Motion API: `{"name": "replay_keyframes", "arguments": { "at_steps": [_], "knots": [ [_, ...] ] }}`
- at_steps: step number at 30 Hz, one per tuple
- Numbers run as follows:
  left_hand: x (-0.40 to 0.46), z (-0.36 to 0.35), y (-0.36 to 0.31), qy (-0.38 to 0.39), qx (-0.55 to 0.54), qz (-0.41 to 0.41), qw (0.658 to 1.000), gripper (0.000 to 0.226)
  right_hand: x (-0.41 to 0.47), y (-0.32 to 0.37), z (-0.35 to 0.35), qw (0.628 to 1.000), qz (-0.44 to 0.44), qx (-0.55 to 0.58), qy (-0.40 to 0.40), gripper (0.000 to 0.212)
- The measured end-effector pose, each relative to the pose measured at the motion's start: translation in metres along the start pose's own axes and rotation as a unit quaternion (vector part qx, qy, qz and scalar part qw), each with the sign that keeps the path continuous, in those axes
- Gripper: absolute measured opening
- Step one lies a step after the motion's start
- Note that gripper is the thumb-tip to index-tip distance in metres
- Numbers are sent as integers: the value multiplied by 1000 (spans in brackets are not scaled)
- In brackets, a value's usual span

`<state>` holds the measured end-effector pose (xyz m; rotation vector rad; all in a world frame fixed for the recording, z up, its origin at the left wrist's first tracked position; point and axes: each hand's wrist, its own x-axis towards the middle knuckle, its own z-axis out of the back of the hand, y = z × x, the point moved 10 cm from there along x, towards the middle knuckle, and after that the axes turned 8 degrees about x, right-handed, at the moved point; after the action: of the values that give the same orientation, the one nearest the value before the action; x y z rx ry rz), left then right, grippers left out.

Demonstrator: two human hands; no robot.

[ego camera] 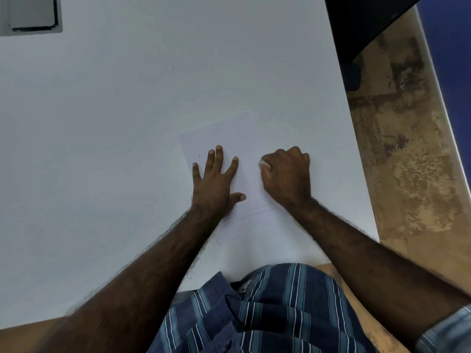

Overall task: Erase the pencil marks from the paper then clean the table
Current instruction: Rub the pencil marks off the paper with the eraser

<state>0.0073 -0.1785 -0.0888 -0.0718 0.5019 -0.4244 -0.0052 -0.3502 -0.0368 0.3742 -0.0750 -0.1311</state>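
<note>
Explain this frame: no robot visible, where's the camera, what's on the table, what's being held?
There is no machine here: a person works with bare hands, and the single picture comes from a wide-angle camera on their head, looking down. A white sheet of paper lies on the white table. The left hand presses flat on the sheet with its fingers spread. The right hand is curled round a small white eraser, mostly hidden, on the sheet. A tiny dark speck sits near the sheet's left edge.
</note>
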Motion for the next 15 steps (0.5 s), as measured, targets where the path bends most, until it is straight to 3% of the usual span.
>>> {"name": "replay_keyframes", "arguments": {
  "at_steps": [2,6,8,12,15],
  "knots": [
    [0,0,0,-2,-2,-1,1000,100,0,0,1,1000,-22,14,-14,15],
    [0,-1,0,-7,-3,-5,1000,99,-28,50,-23,990,126,13,65,24],
    [0,-1,0,-4,-5,-4,1000,99,-19,39,-19,993,104,-1,51,22],
    [1,-1,1,-2,-7,-3,1000,100,7,3,-2,1000,-21,2,-12,16],
    [1,-3,1,-7,-8,-5,1000,99,-8,37,-13,998,58,16,20,18]
  ]
}}
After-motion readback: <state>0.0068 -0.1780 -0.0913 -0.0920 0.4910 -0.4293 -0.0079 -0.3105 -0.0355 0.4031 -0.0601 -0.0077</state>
